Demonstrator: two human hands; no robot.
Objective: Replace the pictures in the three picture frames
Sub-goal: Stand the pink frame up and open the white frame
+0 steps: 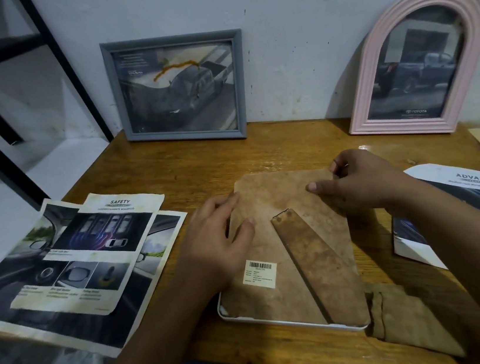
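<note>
A white frame (285, 319) lies face down on the wooden table (199, 163), close to the person. Only its thin white rim shows at 6 o'clock; the rest is hidden under its brown back board (289, 236). A brown stand flap (311, 261) lies flat on the board, and a barcode sticker (260, 273) sits near its left side. What is inside this frame cannot be seen.

The left hand (213, 244) rests on the board's left edge with fingers gently bent; its thumb lies flat on the board. The right hand (356, 184) is at the board's top right corner. Its fingers curl over that corner and seem to pinch it, though the fingertips are hidden.

At 12 o'clock a grey frame (176, 89) leans on the wall and holds a dim car picture. At 2 o'clock a pink arched frame (419, 64) holds a dark truck picture. Loose car pictures (69, 267) lie at 9 o'clock. Another sheet (463, 199) at 3 o'clock is partly covered by the right arm and cut off by the edge.
</note>
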